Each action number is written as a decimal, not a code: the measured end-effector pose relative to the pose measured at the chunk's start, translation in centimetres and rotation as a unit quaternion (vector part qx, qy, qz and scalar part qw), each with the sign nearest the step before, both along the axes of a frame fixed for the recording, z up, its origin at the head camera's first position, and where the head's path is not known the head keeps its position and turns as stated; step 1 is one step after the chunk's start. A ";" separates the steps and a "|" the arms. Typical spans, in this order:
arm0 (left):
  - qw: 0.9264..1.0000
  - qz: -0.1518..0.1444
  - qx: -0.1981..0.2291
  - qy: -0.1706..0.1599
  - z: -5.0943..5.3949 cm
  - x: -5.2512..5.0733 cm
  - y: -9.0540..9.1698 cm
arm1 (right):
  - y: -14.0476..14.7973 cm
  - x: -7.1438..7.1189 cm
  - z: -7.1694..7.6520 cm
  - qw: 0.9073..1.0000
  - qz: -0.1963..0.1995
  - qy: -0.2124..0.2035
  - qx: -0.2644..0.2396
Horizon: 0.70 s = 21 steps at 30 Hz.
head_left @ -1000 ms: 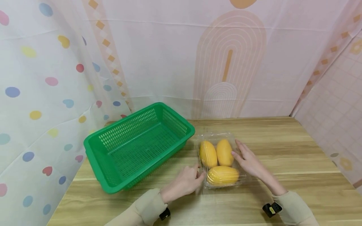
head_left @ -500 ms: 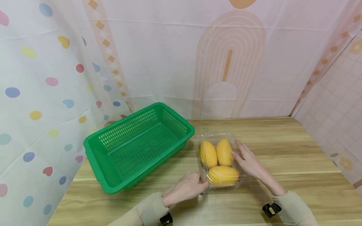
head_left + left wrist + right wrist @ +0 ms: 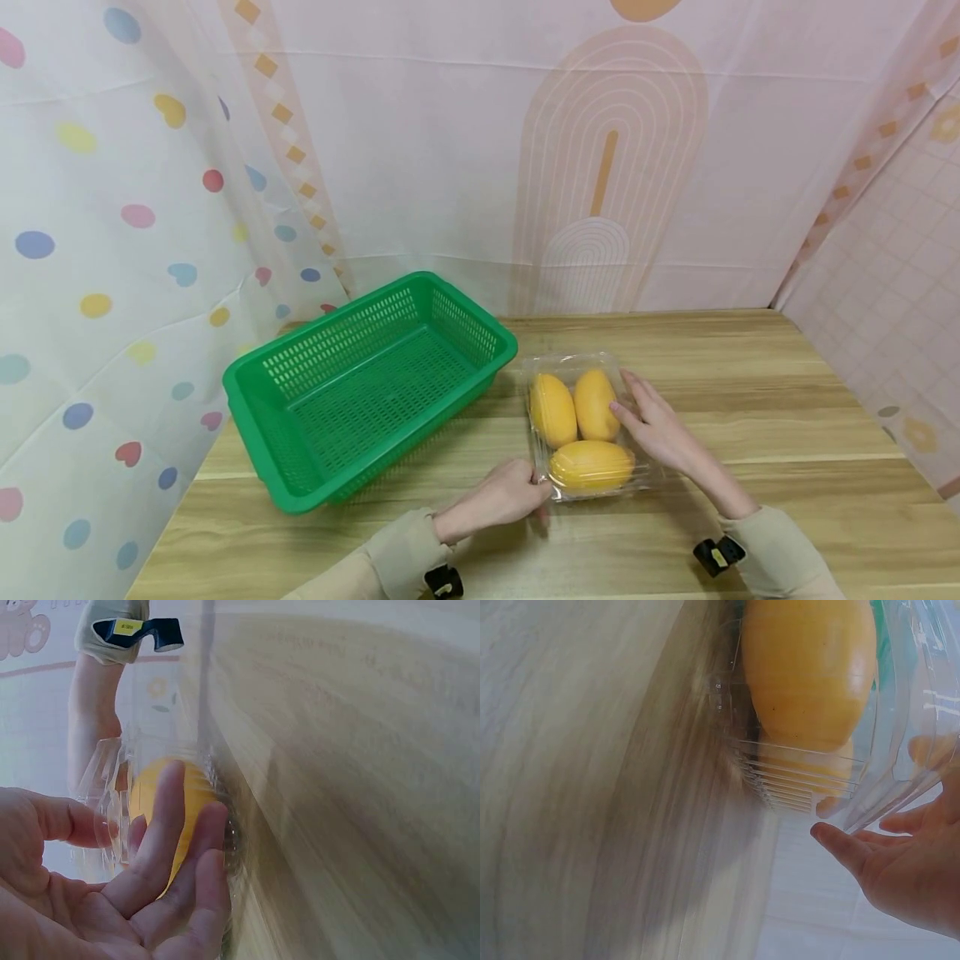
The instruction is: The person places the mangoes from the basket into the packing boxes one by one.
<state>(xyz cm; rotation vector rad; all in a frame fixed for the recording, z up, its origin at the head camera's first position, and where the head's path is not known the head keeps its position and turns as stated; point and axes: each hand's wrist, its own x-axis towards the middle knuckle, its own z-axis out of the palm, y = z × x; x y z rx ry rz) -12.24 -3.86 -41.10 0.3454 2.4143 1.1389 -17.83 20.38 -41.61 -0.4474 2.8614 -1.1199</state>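
A clear plastic clamshell box (image 3: 573,362) lies on the table, its lid down over three yellow mangoes (image 3: 591,465). At its near left corner, my left hand (image 3: 504,500) pinches the box's edge. In the left wrist view, the left thumb (image 3: 71,823) and index finger meet the plastic rim, while the other fingers extend beside a mango (image 3: 156,791). My right hand (image 3: 660,429) rests along the box's right side, fingers fairly straight and thumb on the lid. The right wrist view shows the right fingertips (image 3: 836,844) touching the rim; part of this hand is cut off.
Left of the box stands a green perforated basket (image 3: 367,458) with nothing in it. The wooden table (image 3: 750,400) extends to the right. Patterned cloth (image 3: 420,167) hangs behind and along both sides.
My left hand has moved slightly right and down to the box's near left corner and now pinches the edge. The right hand stays almost still; the box has barely shifted.
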 end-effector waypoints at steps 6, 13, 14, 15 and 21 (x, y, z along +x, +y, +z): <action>1.000 0.001 0.017 -0.021 0.2 0.0 0.1 | 0.0 0.0 0.0 1.000 0.002 0.000 -0.004; 1.000 -0.005 0.004 -0.012 0.3 -0.2 0.0 | 0.0 0.0 -0.1 1.000 0.001 0.006 0.000; 1.000 -0.006 0.005 -0.014 0.3 -0.2 0.0 | 0.0 -0.1 -0.2 1.000 0.002 0.006 0.000; 1.000 -0.007 0.006 -0.018 0.3 -0.3 0.0 | 0.0 -0.1 -0.2 1.000 0.002 0.005 -0.001; 0.999 -0.017 0.009 -0.046 0.4 -0.6 -0.3 | -0.1 -0.1 -0.2 1.000 0.004 0.008 -0.004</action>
